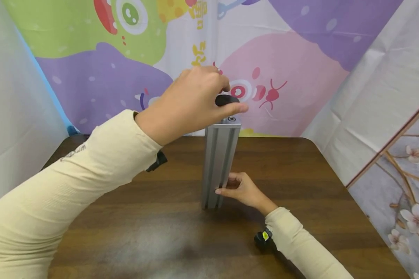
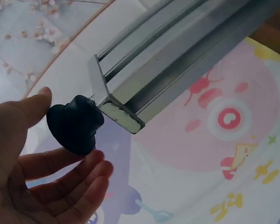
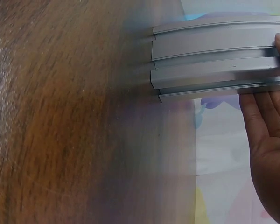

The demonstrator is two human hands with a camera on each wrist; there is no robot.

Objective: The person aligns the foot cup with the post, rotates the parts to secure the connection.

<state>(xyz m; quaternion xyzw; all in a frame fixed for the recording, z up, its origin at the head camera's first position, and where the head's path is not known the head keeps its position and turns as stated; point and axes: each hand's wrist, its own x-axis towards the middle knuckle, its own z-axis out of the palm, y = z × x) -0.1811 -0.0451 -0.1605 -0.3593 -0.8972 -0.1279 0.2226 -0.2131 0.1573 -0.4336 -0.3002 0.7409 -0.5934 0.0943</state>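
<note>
A silver aluminium profile (image 1: 219, 166) with long grooves stands upright on the table. From its top end cap sticks a black knob (image 2: 75, 122) with a wide flared rim. My left hand (image 1: 195, 95) is curled loosely round this knob, thumb along one side and fingers at the other, as the left wrist view shows. Low on the profile, my right hand (image 1: 243, 190) grips its sides, with the thumb on the near face. In the right wrist view, the fingers (image 3: 256, 116) reach under the profile's edge.
The brown wooden table (image 1: 153, 236) has rounded far corners. Behind it hangs a curtain (image 1: 262, 58) with cartoon figures, and a flower-printed panel (image 1: 408, 186) stands at the right. Each wrist wears a small black device (image 1: 263, 237).
</note>
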